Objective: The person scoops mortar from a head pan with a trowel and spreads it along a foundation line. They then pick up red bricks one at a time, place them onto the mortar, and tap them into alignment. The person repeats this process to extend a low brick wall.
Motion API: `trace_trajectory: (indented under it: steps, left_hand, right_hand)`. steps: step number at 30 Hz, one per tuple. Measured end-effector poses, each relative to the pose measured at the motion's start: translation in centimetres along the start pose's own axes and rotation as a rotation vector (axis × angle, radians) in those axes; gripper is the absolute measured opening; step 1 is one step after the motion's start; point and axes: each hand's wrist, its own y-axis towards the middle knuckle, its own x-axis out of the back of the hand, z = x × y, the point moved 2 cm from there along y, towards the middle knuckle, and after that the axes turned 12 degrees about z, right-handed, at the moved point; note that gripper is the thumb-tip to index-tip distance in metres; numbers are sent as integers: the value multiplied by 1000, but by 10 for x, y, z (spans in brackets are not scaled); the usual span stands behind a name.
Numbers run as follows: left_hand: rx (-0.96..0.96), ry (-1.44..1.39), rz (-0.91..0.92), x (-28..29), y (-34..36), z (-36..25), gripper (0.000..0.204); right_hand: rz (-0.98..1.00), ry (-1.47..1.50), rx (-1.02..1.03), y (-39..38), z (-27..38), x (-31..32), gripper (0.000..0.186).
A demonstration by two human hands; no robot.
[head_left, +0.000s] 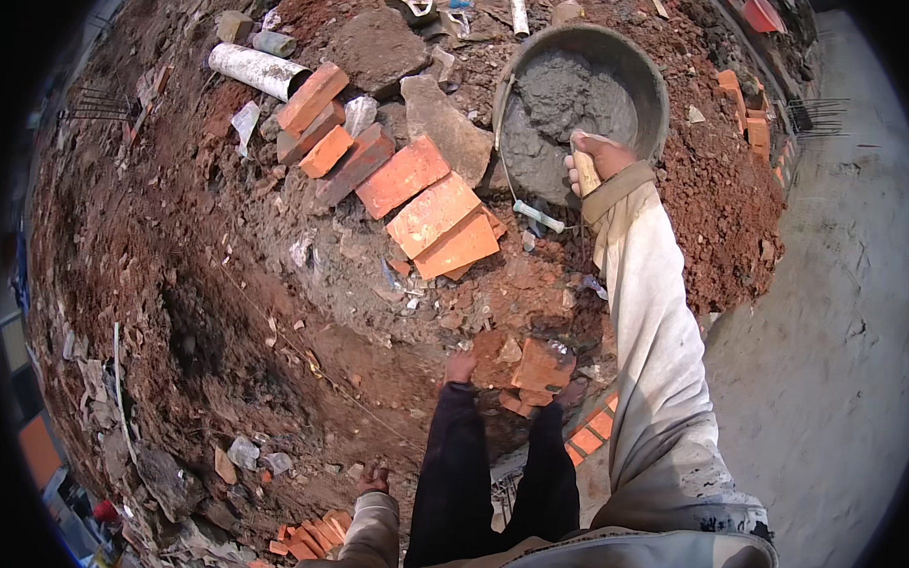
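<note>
Fingers of R hand (606, 157) are gripping a wooden handle (586, 173) tight, its long axis running fore-aft, w/ mortar (571, 93) in bucket (654, 86) lying just beyond & L, L hand (374, 478) hanging well back, grip unclear.

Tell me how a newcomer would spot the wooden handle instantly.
Find the big dark round bucket of grey mortar. At its near side, the person's right hand grips the wooden handle. It is tan and held in the fist, unlike the whitish grip just outside the bucket.
</note>
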Motion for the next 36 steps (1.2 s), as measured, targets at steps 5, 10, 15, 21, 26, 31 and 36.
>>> trace_trajectory:
  steps: [5,10,15,21,26,31,36]
  left_hand:
    - [-184,513,88,35,4,-43,42]
    - [-159,758,68,11,-10,-74,40]
    - [-336,898,181,-22,-5,-90,44]
    - [19,943,153,-142,-73,-87,45]
    - [-66,1144,181,-166,-79,-86,44]
    - [-235,1345,320,-196,-64,-81,40]
    - [-137,1451,281,-263,-104,-23,48]
  right_hand:
    - [-23,78,193,-14,4,-35,25]
    - [-76,-51,417,-55,-16,-15,39]
    - [92,40,491,-136,-12,36,48]
    - [14,131,502,-275,-86,155,49]
    - [-224,162,307,-373,-232,285,47]
    - [-636,5,241,-380,-432,397,43]
    - [-887,-153,-206,-315,-590,507,47]
